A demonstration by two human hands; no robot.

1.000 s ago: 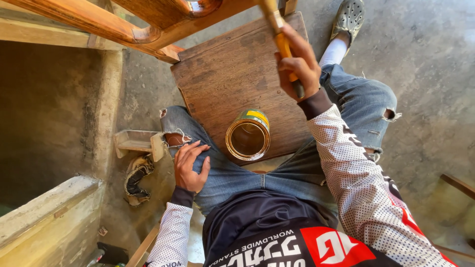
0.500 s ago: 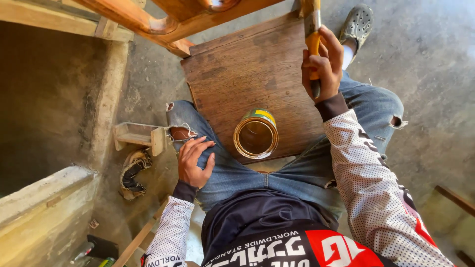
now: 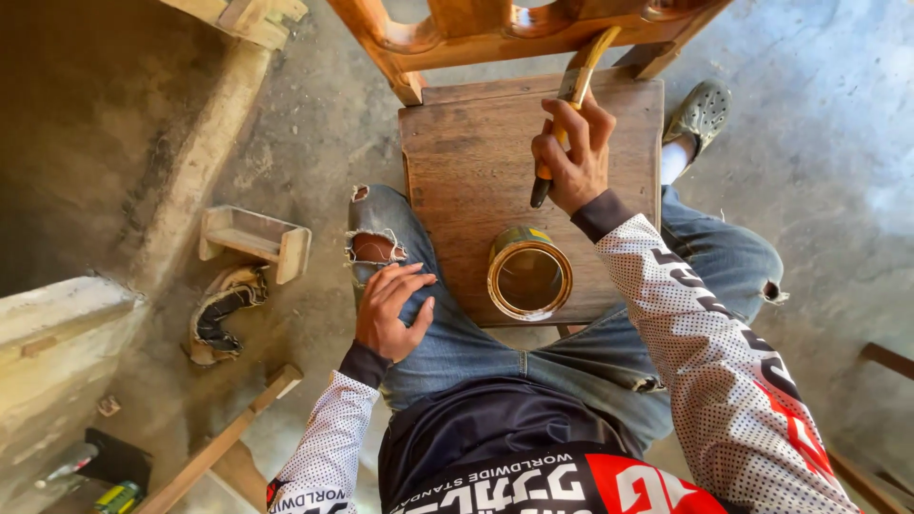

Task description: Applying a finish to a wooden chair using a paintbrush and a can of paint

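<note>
1. The right hand (image 3: 571, 157), upper centre of the frame, is raised with its fingers wrapped tight around a paintbrush (image 3: 571, 100), whose bristle end points up at the chair rail (image 3: 495, 33).
2. The left hand (image 3: 390, 309) lies flat on the jeans (image 3: 457, 333) at centre left, fingers spread loosely and holding nothing.
3. An open tin (image 3: 529, 274) with a yellow-green label stands on the wooden chair seat (image 3: 466, 152), just below the right hand, with brownish liquid inside.
</note>
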